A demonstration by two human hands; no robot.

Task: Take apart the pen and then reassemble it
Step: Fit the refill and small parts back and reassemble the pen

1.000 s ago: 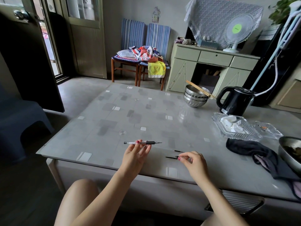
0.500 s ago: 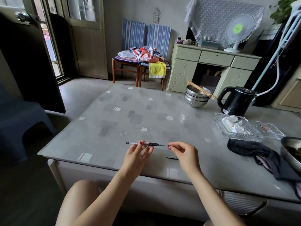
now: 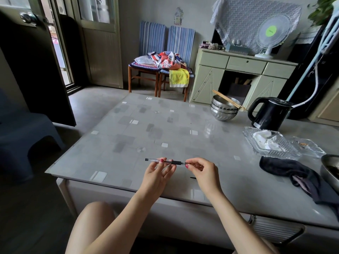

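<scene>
Head view: the person sits at the near edge of a grey patterned surface, both forearms reaching forward over it.
Left hand: palm up, fingers loosely curled, thumb and fingertips pinching the clear barrel of the pen near its middle, holding it level just above the surface.
Right hand: thumb and forefinger pressed together on the tip end of the pen, at 3 o'clock of the left hand; what exactly sits between those fingertips is too small to tell.
Pen: lies left to right between the two hands, black end cap at 9 o'clock, black ribbed grip close to the right fingertips.
Loose part: a small dark sliver rests on the surface just under the right hand, at 6 o'clock of the pen tip; its kind cannot be made out.
Progress: judged from this, the barrel and grip look joined and the tip end is being fitted or turned, so reassembly seems well along; the loose sliver suggests at least one piece is not yet back on.
Mid distance: a dark cloth and a clear tray at 2 o'clock, well apart from the hands.
Far: stacked steel bowls and a black kettle at 1 o'clock.
</scene>
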